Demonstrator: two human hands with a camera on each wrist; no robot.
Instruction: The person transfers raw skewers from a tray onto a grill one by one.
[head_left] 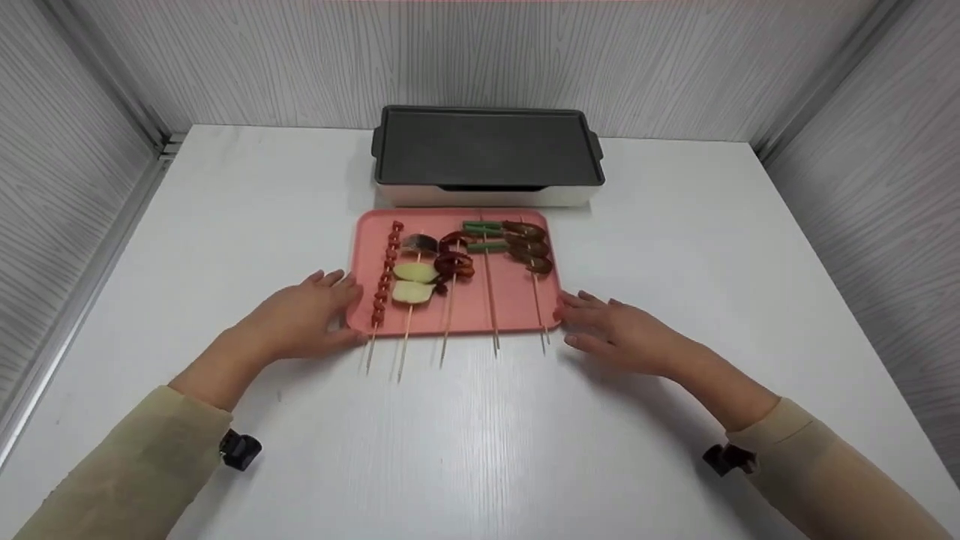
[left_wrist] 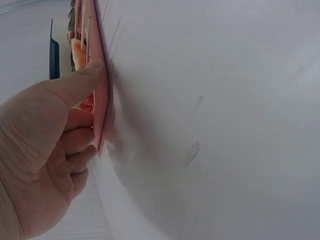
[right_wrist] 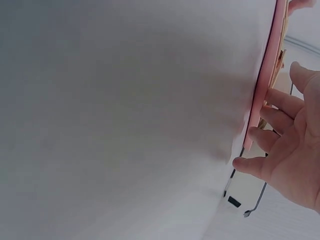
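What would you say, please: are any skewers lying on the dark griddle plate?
No, the skewers all lie on the pink tray, in front of the griddle plate.

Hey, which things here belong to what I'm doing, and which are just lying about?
Likely in use:
pink tray, touched by your left hand and right hand
food skewers on it

Apparently lying about:
black-topped griddle behind the tray, untouched; it may belong too

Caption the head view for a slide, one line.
Left hand and right hand at opposite sides of a pink tray of food skewers, black-topped griddle behind it.
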